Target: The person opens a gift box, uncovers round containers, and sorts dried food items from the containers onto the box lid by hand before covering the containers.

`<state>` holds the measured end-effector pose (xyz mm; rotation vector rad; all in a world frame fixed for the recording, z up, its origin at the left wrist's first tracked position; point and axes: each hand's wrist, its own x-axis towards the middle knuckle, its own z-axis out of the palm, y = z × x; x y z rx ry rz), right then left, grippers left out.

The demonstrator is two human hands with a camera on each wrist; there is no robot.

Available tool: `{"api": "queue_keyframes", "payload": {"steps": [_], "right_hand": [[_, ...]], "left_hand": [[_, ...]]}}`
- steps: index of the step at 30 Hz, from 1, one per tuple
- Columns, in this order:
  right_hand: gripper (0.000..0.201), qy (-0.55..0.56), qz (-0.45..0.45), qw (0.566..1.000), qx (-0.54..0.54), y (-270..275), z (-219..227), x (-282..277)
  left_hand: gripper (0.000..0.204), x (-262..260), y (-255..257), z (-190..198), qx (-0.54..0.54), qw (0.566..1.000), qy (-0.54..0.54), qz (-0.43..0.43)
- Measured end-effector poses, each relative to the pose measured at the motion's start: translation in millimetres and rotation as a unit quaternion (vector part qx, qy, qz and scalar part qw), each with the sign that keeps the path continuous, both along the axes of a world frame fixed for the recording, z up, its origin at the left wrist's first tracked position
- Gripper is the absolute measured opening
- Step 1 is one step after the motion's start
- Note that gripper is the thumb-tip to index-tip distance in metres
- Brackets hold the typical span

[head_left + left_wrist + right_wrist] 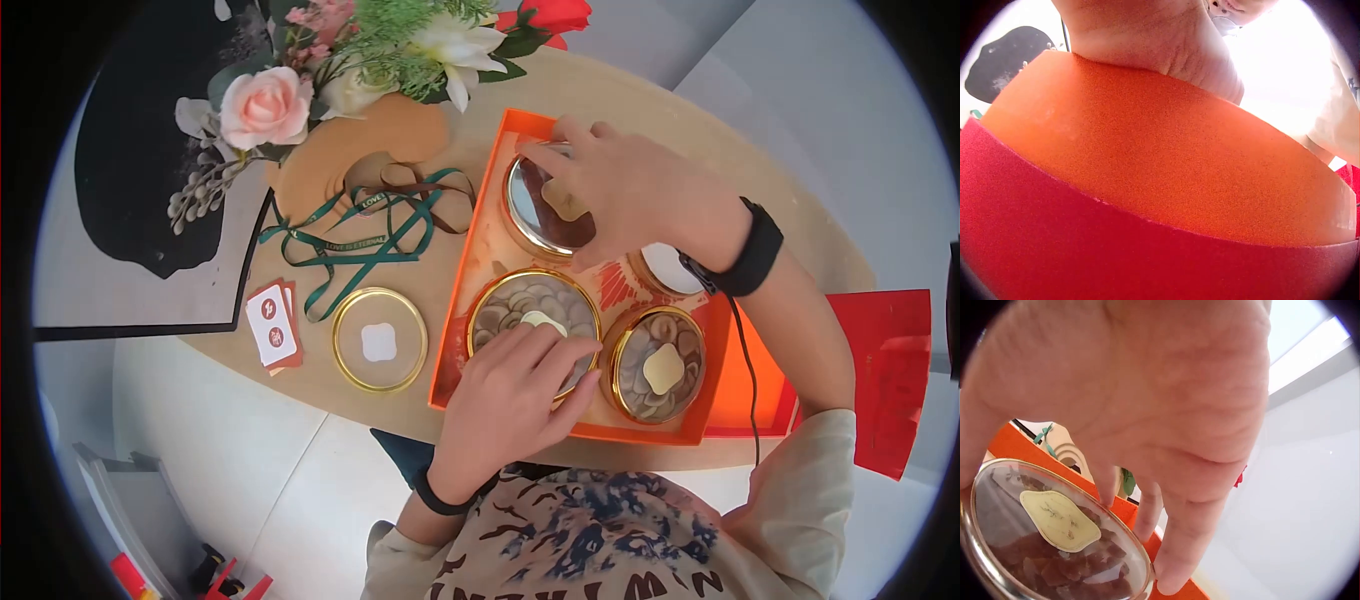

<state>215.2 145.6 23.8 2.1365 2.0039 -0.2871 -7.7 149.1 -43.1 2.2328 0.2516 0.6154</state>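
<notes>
An orange box (pixel 650 433) holds several round clear-lidded jars with gold rims. My right hand (pixel 635 190) spans the back-left jar (pixel 533 205), thumb and fingers at opposite sides of its rim. In the right wrist view, that jar (pixel 1079 569) shows reddish-brown pieces under a pale label. My left hand (pixel 515 395) rests palm down over the front-left jar (pixel 500 310), fingers across its lid; pale sliced pieces show inside. A similar jar (pixel 660 365) sits to its right. In the left wrist view, my left hand (pixel 1147 37) lies above the box's orange side (pixel 1160 150), fingers hidden.
Left of the box lie a gold-rimmed round lid (pixel 380 340), a stack of cards (pixel 273 325) and green ribbon (pixel 350 245). Artificial flowers (pixel 265 108) stand at the back left. A red box piece (pixel 880 380) and a dark cable (pixel 750 390) are at right.
</notes>
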Motion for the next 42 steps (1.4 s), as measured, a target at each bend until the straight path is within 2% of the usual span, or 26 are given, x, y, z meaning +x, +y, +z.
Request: {"api": "queue_keyframes", "payload": {"steps": [2,4,7,11,13,19,22,24,25,27,28,30,33,39,42], "right_hand": [[0.107,-0.003,-0.008,1.000,-0.019,4,-2,0],[0.108,0.039,-0.022,0.998,-0.042,5,-4,2],[0.106,0.079,-0.003,0.997,0.000,2,-13,10],[0.104,0.096,-0.005,0.995,-0.006,2,-13,16],[0.103,0.120,0.028,0.992,0.006,2,-18,20],[0.101,0.119,0.032,0.992,0.025,-2,-18,20],[0.100,0.122,0.032,0.992,0.024,-3,-18,20],[0.099,0.112,0.040,0.992,0.035,-3,-19,21],[0.099,0.103,0.050,0.992,0.046,-3,-20,22],[0.099,0.100,0.057,0.992,0.046,-1,-19,22],[0.099,0.097,0.064,0.992,0.046,-1,-19,23],[0.098,0.089,0.073,0.992,0.054,1,-22,25],[0.097,0.086,0.076,0.992,0.057,0,-21,26],[0.095,0.093,0.069,0.992,0.046,-1,-15,21],[0.094,0.097,0.074,0.991,0.047,0,-18,23]], "left_hand": [[0.019,-1,0,-1,0.000,1.000,0.001,0.000],[0.018,-2,-1,-1,-0.002,1.000,0.001,-0.003],[0.017,-1,-2,-2,-0.011,1.000,-0.001,-0.001],[0.020,1,-3,-4,-0.013,0.999,-0.027,0.013],[0.019,0,-4,-4,-0.015,1.000,-0.020,0.017],[0.019,0,-4,-5,-0.012,0.999,-0.030,0.017],[0.018,-1,-5,-4,-0.054,0.998,-0.006,0.027],[0.028,1,-3,-4,0.072,0.991,-0.070,0.091],[0.028,2,-4,-4,0.073,0.991,-0.071,0.091],[0.048,4,-5,-3,0.020,0.990,-0.059,0.129],[0.048,5,-6,-3,0.020,0.990,-0.060,0.129],[0.066,8,-7,-8,0.084,0.983,0.008,0.161],[0.076,12,-5,-14,0.137,0.977,0.059,0.151],[0.083,18,0,-14,0.185,0.965,0.125,0.140],[0.082,18,2,-15,0.174,0.968,0.115,0.136]]}}
